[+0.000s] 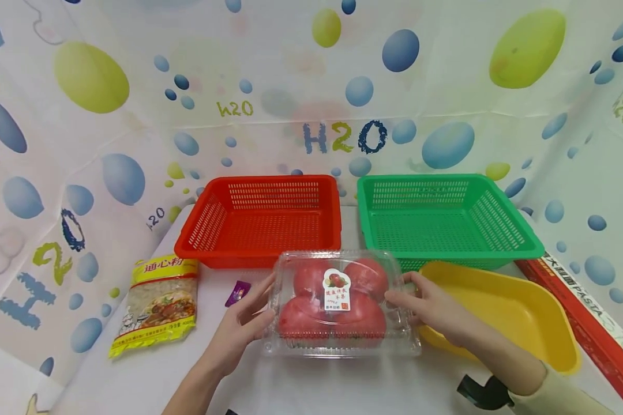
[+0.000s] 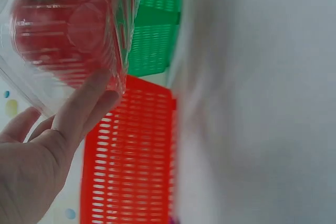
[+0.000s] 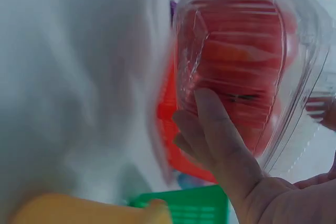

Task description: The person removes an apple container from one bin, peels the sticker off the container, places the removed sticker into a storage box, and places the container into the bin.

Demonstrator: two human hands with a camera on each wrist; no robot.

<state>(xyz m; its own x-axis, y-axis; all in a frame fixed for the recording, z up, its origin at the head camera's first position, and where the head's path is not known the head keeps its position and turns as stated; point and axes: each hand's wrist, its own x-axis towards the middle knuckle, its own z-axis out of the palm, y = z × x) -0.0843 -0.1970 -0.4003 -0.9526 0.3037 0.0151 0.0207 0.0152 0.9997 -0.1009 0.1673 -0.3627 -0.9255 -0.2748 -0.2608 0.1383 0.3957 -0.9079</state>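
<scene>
Both hands hold a clear plastic box (image 1: 337,302) with several red tomatoes (image 1: 303,317) inside and a white label on its lid. My left hand (image 1: 241,323) grips its left side, and my right hand (image 1: 436,308) grips the right side. In the left wrist view, fingers (image 2: 86,100) reach against the ribbed underside. The right wrist view likewise has fingers (image 3: 215,119) against the bottom, beneath the tomatoes. The box is raised off the white table, its near edge tilted down in front of the baskets.
Behind the box stand a red basket (image 1: 262,259) at left and a green basket (image 1: 446,253) at right. A yellow tray (image 1: 503,305) lies at right, beside a long red pasta box (image 1: 581,323). A bag of macaroni (image 1: 158,302) and a small purple packet (image 1: 237,293) lie at left.
</scene>
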